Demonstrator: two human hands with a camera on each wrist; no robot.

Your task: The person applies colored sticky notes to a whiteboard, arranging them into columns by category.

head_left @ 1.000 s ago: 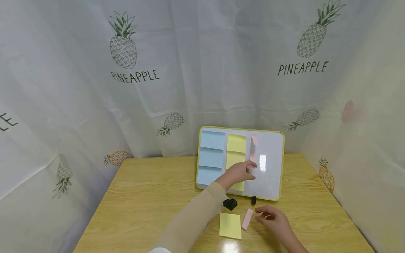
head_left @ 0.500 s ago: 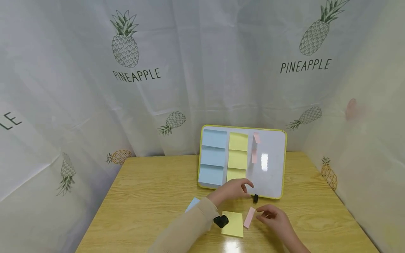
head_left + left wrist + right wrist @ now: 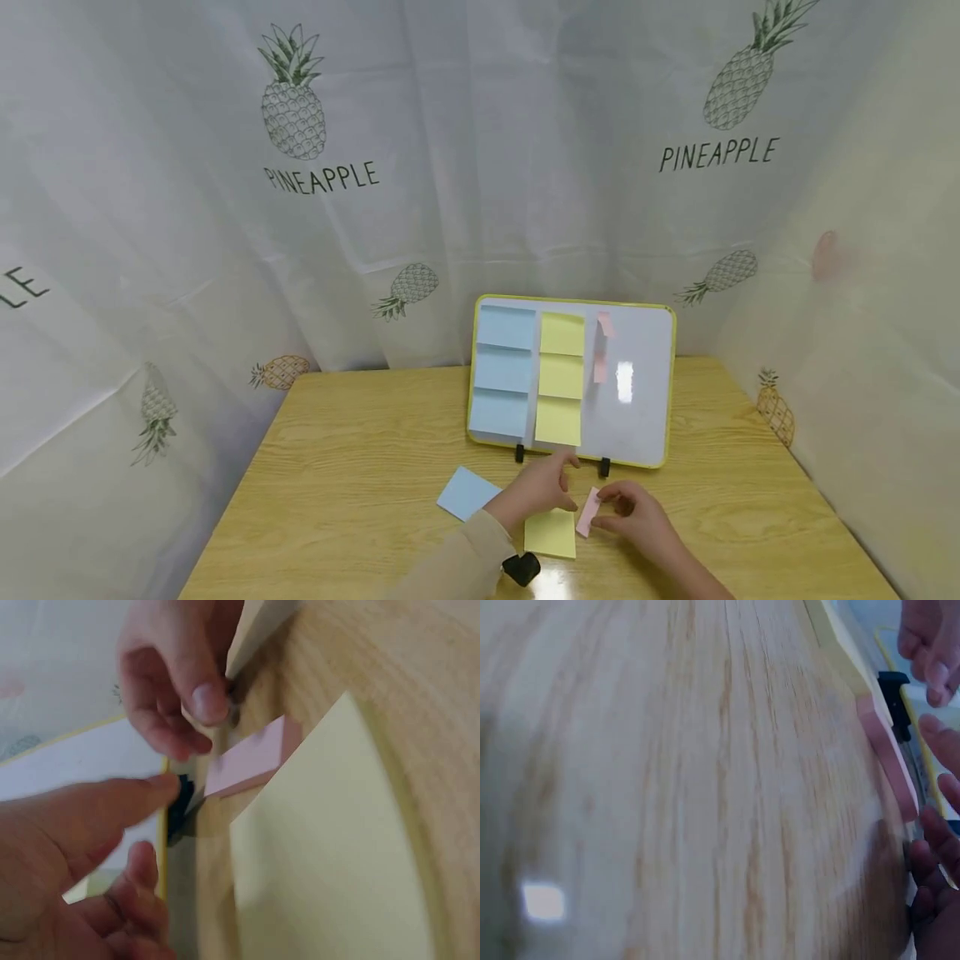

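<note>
A narrow pink sticky-note pad (image 3: 588, 515) lies on the table beside a larger yellow sticky-note pad (image 3: 550, 538). My right hand (image 3: 636, 518) is at the pink pad's right side, thumb and fingers apart; in the left wrist view they show close to the pad (image 3: 251, 756) without a grip on it. Just behind the yellow pad hovers my left hand (image 3: 538, 487), fingers loosely bent and holding nothing. Its wrist partly hides a blue sticky-note pad (image 3: 462, 493). Behind the hands leans a yellow-framed whiteboard (image 3: 641, 425), with blue notes (image 3: 504, 369), yellow notes (image 3: 561, 377) and two small pink notes (image 3: 600, 367).
Two black feet (image 3: 604, 467) support the whiteboard's lower edge. A black wrist camera (image 3: 522, 569) sits by the left sleeve. Pineapple-printed curtains (image 3: 517, 167) surround the wooden table (image 3: 337, 467) at the back and sides.
My left hand has come down from the whiteboard toward the pads, uncovering the lowest yellow note and the blue pad. My right hand has edged left to the pink pad.
</note>
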